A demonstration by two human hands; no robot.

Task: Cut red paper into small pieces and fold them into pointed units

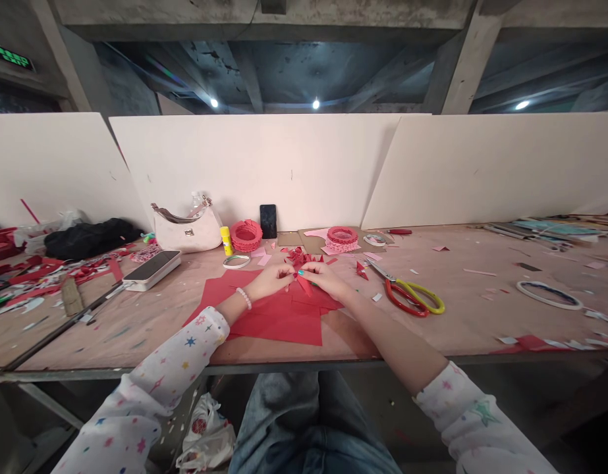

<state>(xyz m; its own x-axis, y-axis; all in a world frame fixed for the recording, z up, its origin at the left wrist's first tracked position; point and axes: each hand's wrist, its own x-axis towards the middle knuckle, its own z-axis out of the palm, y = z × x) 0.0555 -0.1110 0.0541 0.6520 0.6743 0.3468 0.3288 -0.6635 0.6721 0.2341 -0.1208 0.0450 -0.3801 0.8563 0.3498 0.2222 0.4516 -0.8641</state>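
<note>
Both hands meet over red paper sheets [278, 322] that lie overlapped near the table's front edge. My left hand [275, 279], with a beaded bracelet at the wrist, pinches one side of a small red paper piece [304, 286]. Fingers closed as well, my right hand [324, 276] grips the other side of it. The exact folds are hidden by the fingertips. Just behind the hands sits a heap of small folded red pieces [298, 255]. To the right lie scissors [407, 293] with red and yellow handles, blades pointing away to the left.
A pale handbag [188, 230], a yellow glue stick [226, 241], a red woven paper ring [246, 235] and an upright phone [268, 221] stand behind. Pink and red rings [342, 238] rest on cardboard. A white device [153, 270] lies left, a tape roll [549, 295] right.
</note>
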